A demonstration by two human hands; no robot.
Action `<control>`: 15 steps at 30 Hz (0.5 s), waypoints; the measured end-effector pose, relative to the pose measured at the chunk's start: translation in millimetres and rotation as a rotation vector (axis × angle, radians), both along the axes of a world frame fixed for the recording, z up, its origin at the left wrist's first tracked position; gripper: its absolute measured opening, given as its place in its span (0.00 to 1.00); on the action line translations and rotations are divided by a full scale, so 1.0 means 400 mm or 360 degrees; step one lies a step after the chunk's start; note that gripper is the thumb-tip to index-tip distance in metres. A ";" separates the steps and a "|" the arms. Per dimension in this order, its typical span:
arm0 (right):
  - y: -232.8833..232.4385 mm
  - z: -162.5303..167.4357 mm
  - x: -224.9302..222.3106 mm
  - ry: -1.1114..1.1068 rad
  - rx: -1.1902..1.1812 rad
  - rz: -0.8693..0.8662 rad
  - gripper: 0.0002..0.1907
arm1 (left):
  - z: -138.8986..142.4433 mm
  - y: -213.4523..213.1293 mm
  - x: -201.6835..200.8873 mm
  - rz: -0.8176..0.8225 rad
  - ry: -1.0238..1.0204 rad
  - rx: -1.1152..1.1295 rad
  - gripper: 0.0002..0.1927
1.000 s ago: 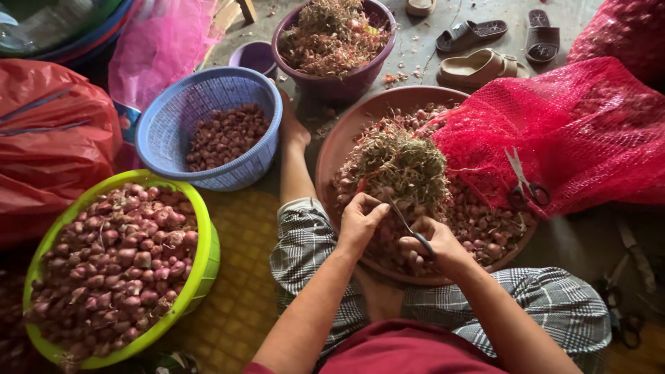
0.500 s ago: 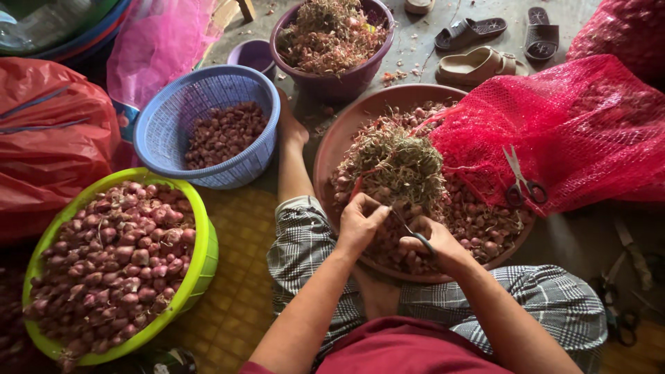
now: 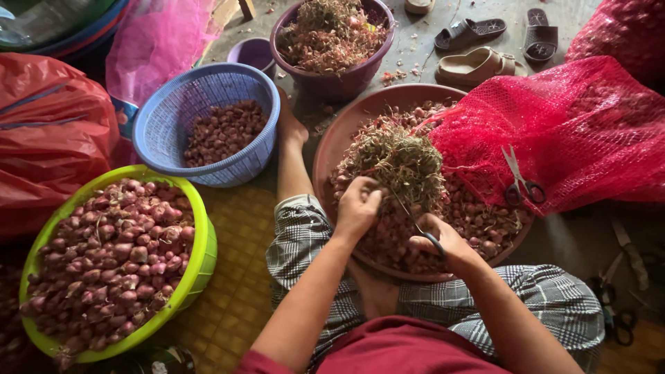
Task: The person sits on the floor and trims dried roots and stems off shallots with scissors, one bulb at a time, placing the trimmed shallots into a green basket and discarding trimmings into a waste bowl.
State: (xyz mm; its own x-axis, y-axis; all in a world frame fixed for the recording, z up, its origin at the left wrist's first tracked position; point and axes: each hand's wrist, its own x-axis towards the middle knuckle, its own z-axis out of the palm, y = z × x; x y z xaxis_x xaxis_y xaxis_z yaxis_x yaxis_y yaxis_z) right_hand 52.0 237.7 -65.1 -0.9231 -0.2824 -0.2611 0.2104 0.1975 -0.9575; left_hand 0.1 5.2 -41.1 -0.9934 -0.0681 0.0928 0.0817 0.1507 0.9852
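Baskets, sacks and sandals around the work

Green basin (image 3: 201, 260) of shallots, blue basket (image 3: 163, 149), purple tub (image 3: 332, 83) of trimmings, spare scissors (image 3: 521, 179), sandals (image 3: 478, 64).

we count two hands, left (image 3: 357, 208) and right (image 3: 443, 241). we see three basins: green (image 3: 201, 256), brown (image 3: 332, 149), purple (image 3: 339, 83). one blue basket (image 3: 163, 156), one small purple cup (image 3: 253, 52), three sandals (image 3: 474, 66), one pair of scissors (image 3: 521, 181) on one red net sack (image 3: 589, 125).

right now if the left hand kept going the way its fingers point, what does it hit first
The left hand points up and away from the body, already gripping the edge of the clump of dried stalks. Going on, it would push straight into that clump; beyond it lie shallots in the brown basin, though depth is hard to judge.
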 end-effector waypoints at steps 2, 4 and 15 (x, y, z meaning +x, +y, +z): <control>0.000 0.000 0.002 -0.0029 -0.0020 0.0010 0.29 | 0.015 -0.002 -0.020 -0.0053 0.0499 -0.0493 0.09; 0.001 0.004 0.006 -0.0141 -0.0150 0.0003 0.28 | 0.022 -0.006 -0.035 -0.0094 0.0785 -0.0766 0.09; -0.015 0.045 0.009 -0.0538 -0.0141 0.0013 0.30 | -0.094 -0.026 -0.010 -0.0200 -0.0261 -0.0130 0.13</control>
